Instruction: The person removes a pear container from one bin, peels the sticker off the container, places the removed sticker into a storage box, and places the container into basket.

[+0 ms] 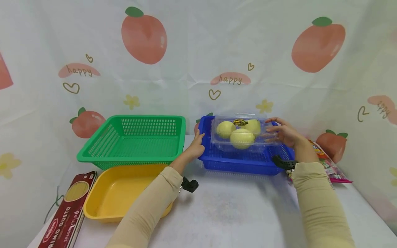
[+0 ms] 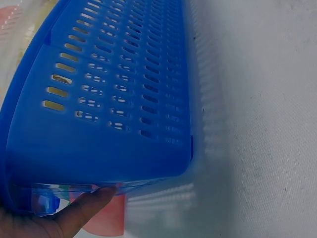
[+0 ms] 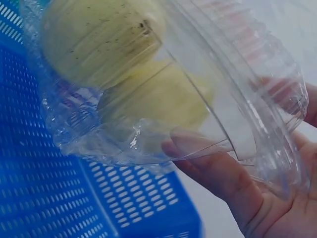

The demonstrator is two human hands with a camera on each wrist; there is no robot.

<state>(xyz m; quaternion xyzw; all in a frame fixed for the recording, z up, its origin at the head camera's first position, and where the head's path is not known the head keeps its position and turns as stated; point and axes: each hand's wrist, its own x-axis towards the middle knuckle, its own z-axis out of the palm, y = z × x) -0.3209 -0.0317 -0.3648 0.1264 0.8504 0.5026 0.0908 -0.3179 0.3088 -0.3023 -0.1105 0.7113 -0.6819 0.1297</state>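
A clear plastic clamshell box (image 1: pixel 217 139) with several pale yellow-green round fruits (image 1: pixel 242 138) is tilted over the blue basket (image 1: pixel 238 166). My right hand (image 1: pixel 286 135) grips the box's right end, the thumb on one side and fingers on the other in the right wrist view. The box's lower part sits within the basket's outline; whether it touches the bottom cannot be told. At the basket's left end, my left hand (image 1: pixel 196 146) holds the rim. Its thumb (image 2: pixel 89 206) lies along the outer wall in the left wrist view, while the other fingers are mostly hidden there.
Left of the blue basket stands a green basket (image 1: pixel 131 159), with a yellow basin (image 1: pixel 105 217) in front of it. A red spaghetti box (image 1: pixel 66 213) lies at the far left. Colourful packets (image 1: pixel 332 165) lie behind the right forearm. A printed cloth (image 1: pixel 198 44) hangs behind.
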